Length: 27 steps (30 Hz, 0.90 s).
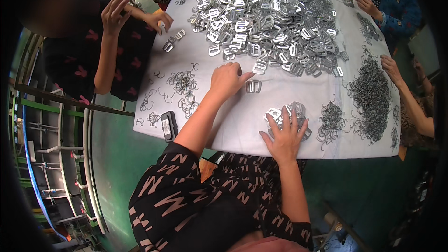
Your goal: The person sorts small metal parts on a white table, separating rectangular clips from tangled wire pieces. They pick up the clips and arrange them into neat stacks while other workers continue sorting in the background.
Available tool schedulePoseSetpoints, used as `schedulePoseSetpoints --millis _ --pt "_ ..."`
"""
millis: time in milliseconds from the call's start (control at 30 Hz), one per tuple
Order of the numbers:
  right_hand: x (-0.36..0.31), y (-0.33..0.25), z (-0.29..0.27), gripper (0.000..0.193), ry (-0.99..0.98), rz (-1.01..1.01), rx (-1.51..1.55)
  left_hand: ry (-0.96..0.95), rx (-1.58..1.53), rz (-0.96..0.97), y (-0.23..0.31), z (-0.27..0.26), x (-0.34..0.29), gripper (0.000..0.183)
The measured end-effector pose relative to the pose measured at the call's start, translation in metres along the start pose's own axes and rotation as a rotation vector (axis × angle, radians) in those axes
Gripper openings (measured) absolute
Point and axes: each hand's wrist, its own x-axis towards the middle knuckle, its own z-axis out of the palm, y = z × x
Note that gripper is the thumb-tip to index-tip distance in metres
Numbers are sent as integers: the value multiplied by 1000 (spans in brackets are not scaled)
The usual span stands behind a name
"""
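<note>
My left hand (227,80) rests on the white-covered table at the near edge of a big heap of silver metal slide buckles (280,28). Its thumb points right, apart from the bent fingers, and I see nothing in its grasp. Just past the thumb lies a single slide buckle (253,87). Lower and to the right, my right hand (285,141) lies with fingers spread over a small cluster of buckles (274,117), touching them and partly hiding them.
Thin bent wire pieces (373,102) form a dark mound at the right; smaller piles lie beside my right hand (332,121) and left forearm (182,83). A black case (169,126) sits at the left table edge. Co-workers' hands (158,21) are around the table.
</note>
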Motion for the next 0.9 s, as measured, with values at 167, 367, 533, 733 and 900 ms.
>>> schedulePoseSetpoints --millis 167,367,533,733,900 --pt "-2 0 -1 53 6 18 44 99 -136 474 -18 21 -18 37" --pt "-4 3 1 61 56 80 59 234 7 290 -20 10 -29 41" --pt "-4 0 -1 88 119 222 51 386 138 8 -41 1 -44 42" --pt "-2 1 3 105 137 308 3 402 12 229 -9 42 8 42" --pt "0 1 3 108 123 338 34 243 -274 78 16 54 43 22"
